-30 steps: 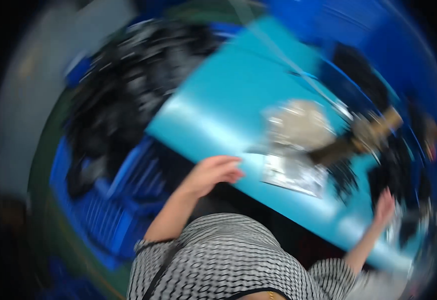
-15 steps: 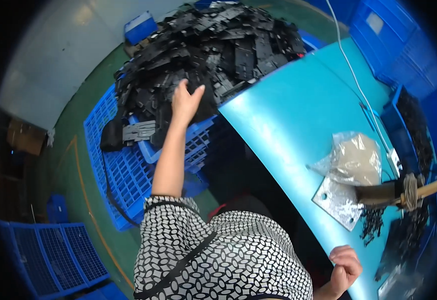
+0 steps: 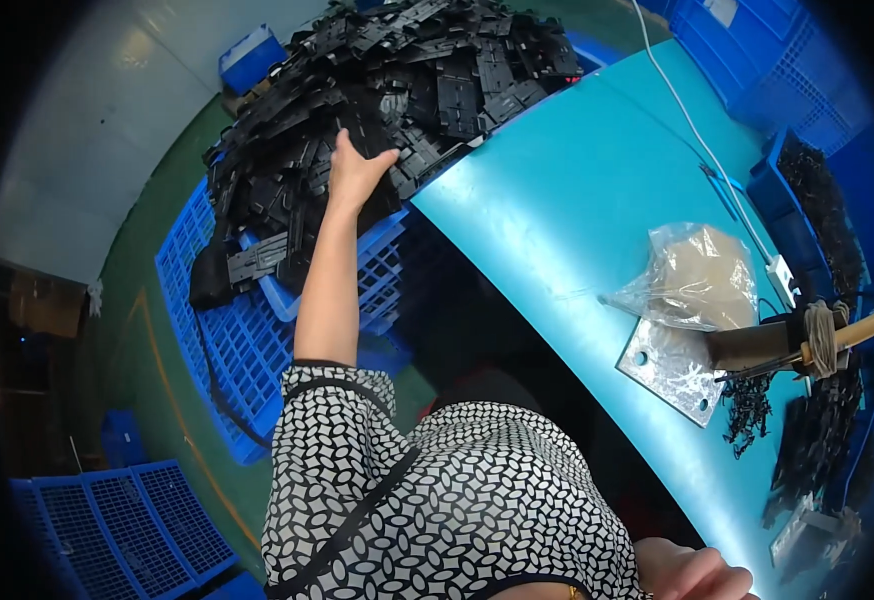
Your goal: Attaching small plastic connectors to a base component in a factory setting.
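A tall heap of black plastic parts (image 3: 397, 90) fills blue crates (image 3: 247, 330) to the left of a turquoise table (image 3: 577, 210). My left hand (image 3: 357, 170) stretches out onto the heap, thumb spread, palm down on the parts; nothing is lifted clear. My right hand (image 3: 692, 575) shows only partly at the lower edge, by the table's near rim, with its fingers curled. What it holds, if anything, is hidden.
On the table lie a clear bag of tan stuff (image 3: 702, 275), a metal plate with holes (image 3: 672, 365) and a wooden-handled tool (image 3: 807, 340). A white cable (image 3: 697, 140) crosses the table. More blue crates (image 3: 117, 525) stand on the green floor and at the far right (image 3: 767, 60).
My left arm swung from the table's edge out to the heap and now lies on it. The view turned left. My right hand left the table top and dropped to the lower edge.
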Motion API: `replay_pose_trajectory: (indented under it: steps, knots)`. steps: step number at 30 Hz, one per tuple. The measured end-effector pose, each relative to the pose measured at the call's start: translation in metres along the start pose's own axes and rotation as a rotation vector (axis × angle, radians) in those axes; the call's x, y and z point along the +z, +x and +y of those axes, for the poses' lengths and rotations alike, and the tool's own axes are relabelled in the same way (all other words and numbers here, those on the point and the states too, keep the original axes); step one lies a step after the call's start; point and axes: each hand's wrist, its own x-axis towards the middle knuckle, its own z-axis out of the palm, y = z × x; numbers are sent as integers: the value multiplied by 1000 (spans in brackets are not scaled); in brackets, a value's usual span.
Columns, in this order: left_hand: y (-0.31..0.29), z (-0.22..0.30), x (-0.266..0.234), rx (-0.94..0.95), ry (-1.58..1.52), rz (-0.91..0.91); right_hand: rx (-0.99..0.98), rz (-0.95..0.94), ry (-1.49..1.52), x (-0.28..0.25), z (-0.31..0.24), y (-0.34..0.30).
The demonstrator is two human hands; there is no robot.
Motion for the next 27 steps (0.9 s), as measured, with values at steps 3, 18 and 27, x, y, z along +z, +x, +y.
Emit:
replay_pose_trajectory:
  steps: [3, 18, 27]
  knots:
    - [-18, 17, -7, 115, -792, 0, 38, -7, 6, 0, -4, 6]
    - [-170, 121, 29, -237, -1855, -1142, -144, 362, -468, 13, -17, -2]
    - [-235, 139, 53, -450, -1688, -1497, -1304, 205, -2861, -31, -27, 4]
